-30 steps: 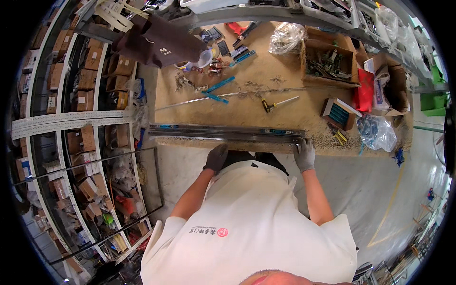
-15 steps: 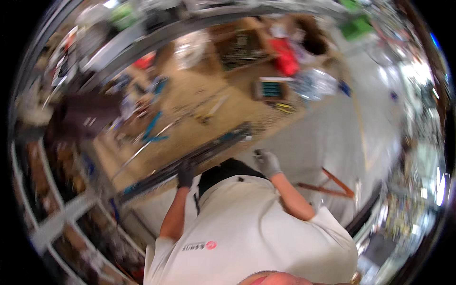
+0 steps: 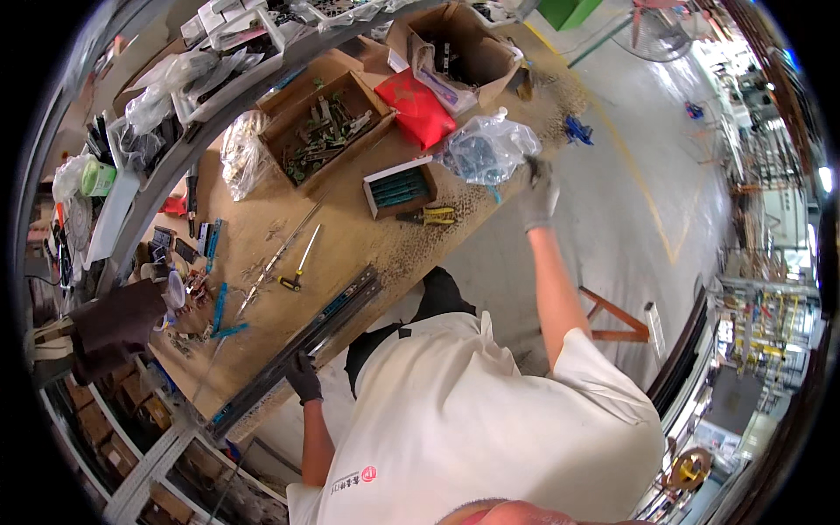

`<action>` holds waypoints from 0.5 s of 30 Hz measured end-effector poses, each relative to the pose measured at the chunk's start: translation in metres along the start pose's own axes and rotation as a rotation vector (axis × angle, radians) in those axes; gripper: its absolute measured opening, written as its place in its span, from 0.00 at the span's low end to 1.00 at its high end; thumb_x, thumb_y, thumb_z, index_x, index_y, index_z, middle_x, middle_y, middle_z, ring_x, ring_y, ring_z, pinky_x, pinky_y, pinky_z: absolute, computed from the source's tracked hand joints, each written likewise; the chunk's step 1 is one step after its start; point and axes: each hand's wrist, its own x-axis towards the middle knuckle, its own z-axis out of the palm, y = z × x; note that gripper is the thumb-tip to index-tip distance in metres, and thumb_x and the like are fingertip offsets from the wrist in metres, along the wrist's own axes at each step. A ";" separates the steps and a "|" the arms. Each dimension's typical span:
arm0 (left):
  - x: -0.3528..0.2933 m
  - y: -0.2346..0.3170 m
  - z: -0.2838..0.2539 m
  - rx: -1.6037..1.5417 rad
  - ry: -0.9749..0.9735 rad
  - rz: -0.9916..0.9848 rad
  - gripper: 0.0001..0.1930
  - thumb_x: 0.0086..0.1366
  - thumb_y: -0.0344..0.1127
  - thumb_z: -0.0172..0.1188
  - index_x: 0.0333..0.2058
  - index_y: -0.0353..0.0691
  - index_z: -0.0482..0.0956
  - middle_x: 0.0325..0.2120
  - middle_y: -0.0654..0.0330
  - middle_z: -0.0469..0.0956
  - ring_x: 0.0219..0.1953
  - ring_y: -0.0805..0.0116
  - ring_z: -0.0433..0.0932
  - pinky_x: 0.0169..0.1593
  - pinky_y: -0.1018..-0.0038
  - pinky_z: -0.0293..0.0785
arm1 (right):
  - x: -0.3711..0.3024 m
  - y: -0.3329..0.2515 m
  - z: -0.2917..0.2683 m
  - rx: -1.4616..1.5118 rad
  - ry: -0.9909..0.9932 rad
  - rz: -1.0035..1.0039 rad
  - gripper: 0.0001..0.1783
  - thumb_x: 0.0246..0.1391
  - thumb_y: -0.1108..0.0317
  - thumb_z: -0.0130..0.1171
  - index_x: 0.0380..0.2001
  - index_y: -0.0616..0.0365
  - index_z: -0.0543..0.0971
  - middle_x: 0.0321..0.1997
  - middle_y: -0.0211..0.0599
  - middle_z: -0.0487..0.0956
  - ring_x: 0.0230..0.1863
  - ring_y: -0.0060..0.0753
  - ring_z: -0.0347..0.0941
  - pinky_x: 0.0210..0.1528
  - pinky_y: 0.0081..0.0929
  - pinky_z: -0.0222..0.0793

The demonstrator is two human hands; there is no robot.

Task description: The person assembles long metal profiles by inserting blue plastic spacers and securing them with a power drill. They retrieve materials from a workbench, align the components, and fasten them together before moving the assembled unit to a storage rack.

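My left hand [image 3: 304, 378], in a dark glove, is at the near edge of a long dark metal profile [image 3: 328, 322], fingers curled onto it. The profile lies along the table's front edge, with teal strips showing on it. Out past the table edge, my right hand [image 3: 541, 194] wears a pale glove with dark fingertips. It is close to a clear plastic bag [image 3: 490, 147] with bluish contents; motion blurs the fingers, and I cannot tell whether they touch it. Yellow-handled pliers [image 3: 429, 215] and a small box of teal parts [image 3: 401, 188] lie nearby.
A cardboard box of metal parts [image 3: 328, 127], a red packet [image 3: 416, 108] and an open carton [image 3: 464, 52] stand at the back. A T-handled tool [image 3: 300, 262] and teal strips [image 3: 219, 311] lie on the table [image 3: 262, 302]. An orange-brown stand [image 3: 612, 317] is on the floor.
My right hand has reached forward and right, from beside my waist to near the plastic bag. My left hand stays on the profile. The whole view has turned.
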 end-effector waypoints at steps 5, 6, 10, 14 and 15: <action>-0.048 0.045 0.083 -0.155 0.081 -0.217 0.14 0.77 0.41 0.55 0.45 0.36 0.83 0.32 0.60 0.86 0.30 0.74 0.81 0.31 0.74 0.76 | 0.115 -0.002 0.045 -0.089 -0.978 0.134 0.16 0.65 0.60 0.59 0.50 0.55 0.83 0.48 0.46 0.86 0.49 0.48 0.83 0.53 0.39 0.77; -0.060 0.052 0.097 -0.051 -0.005 -0.218 0.14 0.76 0.42 0.57 0.46 0.38 0.84 0.32 0.58 0.86 0.31 0.71 0.82 0.32 0.71 0.77 | 0.120 -0.023 0.044 -0.126 -1.026 0.056 0.17 0.66 0.59 0.57 0.51 0.55 0.82 0.49 0.46 0.85 0.51 0.47 0.82 0.54 0.39 0.76; -0.091 0.121 0.147 0.502 -0.242 0.009 0.13 0.71 0.47 0.59 0.46 0.50 0.86 0.31 0.52 0.86 0.34 0.52 0.86 0.39 0.62 0.79 | 0.113 -0.017 0.071 -0.183 -1.122 -0.193 0.19 0.69 0.55 0.51 0.53 0.54 0.80 0.57 0.44 0.81 0.58 0.44 0.77 0.62 0.36 0.71; -0.114 0.109 0.168 0.308 -0.178 -0.174 0.13 0.71 0.47 0.59 0.45 0.48 0.86 0.30 0.54 0.87 0.33 0.57 0.86 0.38 0.63 0.79 | 0.062 0.067 0.143 0.012 -1.069 -0.197 0.20 0.70 0.52 0.47 0.53 0.52 0.79 0.64 0.41 0.77 0.62 0.44 0.73 0.67 0.34 0.66; -0.131 0.096 0.168 0.300 -0.142 -0.225 0.13 0.71 0.47 0.59 0.45 0.48 0.86 0.30 0.55 0.87 0.31 0.58 0.86 0.37 0.64 0.78 | 0.059 0.037 0.132 -0.148 -1.086 -0.231 0.20 0.70 0.52 0.47 0.52 0.52 0.80 0.64 0.41 0.76 0.62 0.45 0.73 0.67 0.35 0.66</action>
